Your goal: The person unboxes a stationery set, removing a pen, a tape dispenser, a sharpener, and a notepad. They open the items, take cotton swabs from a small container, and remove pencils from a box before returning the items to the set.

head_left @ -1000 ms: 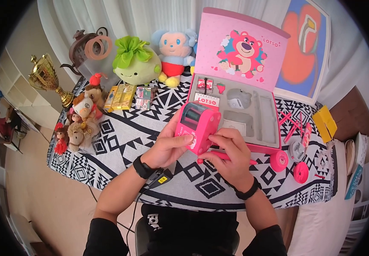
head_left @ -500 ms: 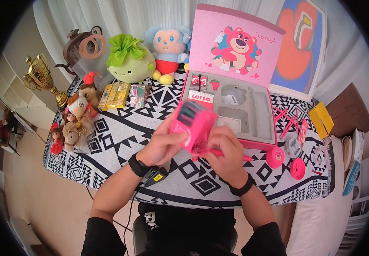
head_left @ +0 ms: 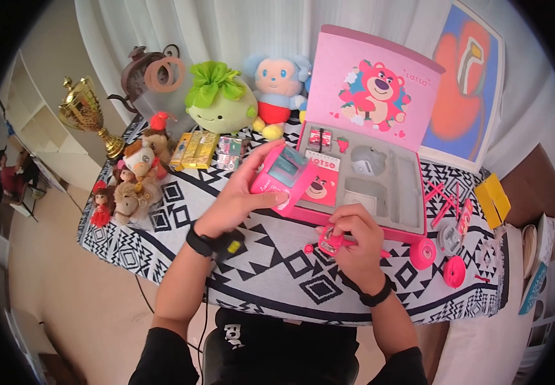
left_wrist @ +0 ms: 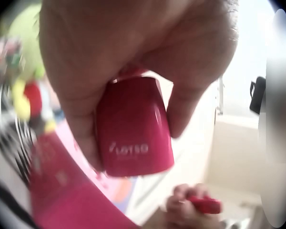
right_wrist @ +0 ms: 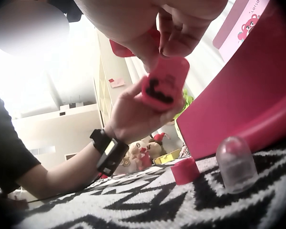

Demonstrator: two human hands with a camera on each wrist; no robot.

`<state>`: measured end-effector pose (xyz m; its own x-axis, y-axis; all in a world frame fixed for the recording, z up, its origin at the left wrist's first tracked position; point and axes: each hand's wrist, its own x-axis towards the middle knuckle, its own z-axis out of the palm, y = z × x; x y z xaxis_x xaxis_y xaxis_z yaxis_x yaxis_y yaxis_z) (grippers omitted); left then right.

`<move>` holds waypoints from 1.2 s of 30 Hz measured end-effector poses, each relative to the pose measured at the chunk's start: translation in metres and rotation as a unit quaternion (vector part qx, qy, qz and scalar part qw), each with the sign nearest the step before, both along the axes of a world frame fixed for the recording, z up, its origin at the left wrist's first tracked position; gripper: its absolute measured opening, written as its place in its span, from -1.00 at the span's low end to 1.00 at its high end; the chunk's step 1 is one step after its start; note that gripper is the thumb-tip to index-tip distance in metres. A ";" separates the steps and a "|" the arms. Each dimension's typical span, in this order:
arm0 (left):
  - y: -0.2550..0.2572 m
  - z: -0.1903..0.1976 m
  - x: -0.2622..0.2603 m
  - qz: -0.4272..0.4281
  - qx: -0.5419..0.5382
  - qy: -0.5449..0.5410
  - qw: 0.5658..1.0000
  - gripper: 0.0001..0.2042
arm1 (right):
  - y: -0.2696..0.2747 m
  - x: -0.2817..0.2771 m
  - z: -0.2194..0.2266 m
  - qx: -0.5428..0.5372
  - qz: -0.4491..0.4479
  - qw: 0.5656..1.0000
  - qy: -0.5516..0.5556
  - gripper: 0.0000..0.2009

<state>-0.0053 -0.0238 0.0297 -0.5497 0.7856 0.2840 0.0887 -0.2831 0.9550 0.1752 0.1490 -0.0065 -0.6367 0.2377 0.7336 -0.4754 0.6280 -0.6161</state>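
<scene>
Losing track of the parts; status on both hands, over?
Left hand: gripping the pink case. Right hand: holding the smaller pink piece, apart from the case. Open box just beyond both hands.

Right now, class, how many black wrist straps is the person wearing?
2: the left strap behind the left hand, the right strap behind the right hand. Neither is hidden.

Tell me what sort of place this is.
Probably a room in a home, perhaps set up for filming: plush toys such as the green one sit on a patterned cloth, beside a gold trophy, with white curtains behind.
</scene>
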 end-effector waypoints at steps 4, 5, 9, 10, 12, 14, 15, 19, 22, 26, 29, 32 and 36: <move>-0.042 0.012 -0.040 0.097 -0.177 0.305 0.931 -0.15 | 0.001 0.005 0.008 0.013 -0.024 0.998 -0.048 -0.75; -0.050 0.011 -0.046 0.116 -0.236 0.313 0.912 -0.15 | 0.000 0.005 0.008 0.019 -0.012 0.998 -0.060 -0.76; -0.078 -0.002 -0.065 0.135 -0.334 0.325 0.874 -0.21 | -0.004 0.004 0.011 0.028 0.030 0.992 -0.116 -0.80; -0.083 -0.004 -0.067 0.131 -0.353 0.321 0.869 -0.23 | -0.004 0.004 0.011 0.030 0.032 0.992 -0.117 -0.80; -0.089 -0.007 -0.069 0.152 -0.332 0.332 0.870 -0.28 | -0.002 0.004 0.007 0.029 0.071 0.982 -0.171 -0.85; -0.094 -0.010 -0.075 0.167 -0.323 0.371 0.854 -0.35 | 0.000 0.001 0.005 0.025 0.112 0.974 -0.197 -0.86; -0.095 -0.011 -0.076 0.169 -0.317 0.369 0.857 -0.35 | 0.001 0.000 0.007 0.018 0.153 0.963 -0.223 -0.87; -0.098 -0.011 -0.074 0.198 -0.332 0.391 0.835 -0.44 | -0.021 -0.013 0.026 0.023 0.175 0.941 -0.287 -0.90; -0.101 -0.015 -0.080 0.211 -0.301 0.369 0.854 -0.53 | -0.039 -0.035 0.033 0.045 0.175 0.926 -0.331 -0.90; -0.100 -0.022 -0.092 0.254 -0.288 0.265 0.885 -0.70 | -0.057 -0.077 0.013 0.018 0.177 0.912 -0.370 -0.76; -0.103 -0.028 -0.095 0.268 -0.333 0.256 0.867 -0.72 | -0.071 -0.100 -0.004 -0.033 0.172 0.902 -0.395 -0.68; -0.103 -0.042 -0.105 0.275 -0.378 0.297 0.833 -0.67 | -0.077 -0.103 -0.014 0.032 0.131 0.943 -0.305 -0.63; -0.099 -0.040 -0.104 0.322 -0.454 0.293 0.777 -0.64 | -0.074 -0.084 -0.003 0.113 0.068 0.955 -0.266 -0.62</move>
<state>-0.1092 -0.1229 -0.0102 -0.8974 0.4234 0.1239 0.4281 0.7680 0.4763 0.0913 0.0753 -0.0093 -0.9476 0.0009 0.3195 -0.2185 0.7279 -0.6499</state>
